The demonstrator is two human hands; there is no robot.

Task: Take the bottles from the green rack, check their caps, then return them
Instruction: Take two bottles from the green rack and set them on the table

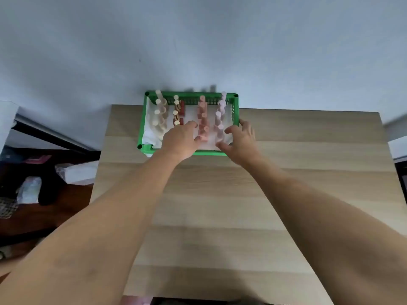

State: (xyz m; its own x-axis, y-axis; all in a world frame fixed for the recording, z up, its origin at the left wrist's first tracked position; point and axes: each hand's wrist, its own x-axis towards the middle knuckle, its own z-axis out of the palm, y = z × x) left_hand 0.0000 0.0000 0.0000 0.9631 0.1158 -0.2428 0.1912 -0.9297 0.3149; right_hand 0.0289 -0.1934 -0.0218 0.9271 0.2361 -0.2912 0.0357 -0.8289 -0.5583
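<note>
Green rack (189, 152) at the far edge of the wooden worktop (220, 205), against a pale wall (198, 40), lined with white paper (149, 135). Inside it, four rows of upright bottles running near to far: cream bottles (160, 115) in the left row, red bottles with gold caps (178, 113) next, pink bottles (203, 119) right of the middle, pale lilac bottles (220, 115) in the right row. All somewhat blurred, so caps hard to read in detail.

Both arms stretched forward from the near edge, both hands over the near half of the rack. Left hand (179, 140) between the red and pink rows, fingers extended and relaxed, fingertips beside the nearest pink bottle, thumb close to its lower part; touching or just apart, cannot tell. No bottle gripped by it. Right hand (241, 139) at the near right corner of the rack, fingers spread and loosely bent, some over the right rim, thumb beside the nearest lilac bottle; contact with the bottle not clear through the blur. Nothing held by it either.

Every visible bottle standing in the rack, none on the worktop.

Left of the worktop, lower down, a dark floor area with plastic-wrapped bundles (29, 192) and a white box (77, 172). On the far right, a white edge of furniture (397, 148), only partly in view.
</note>
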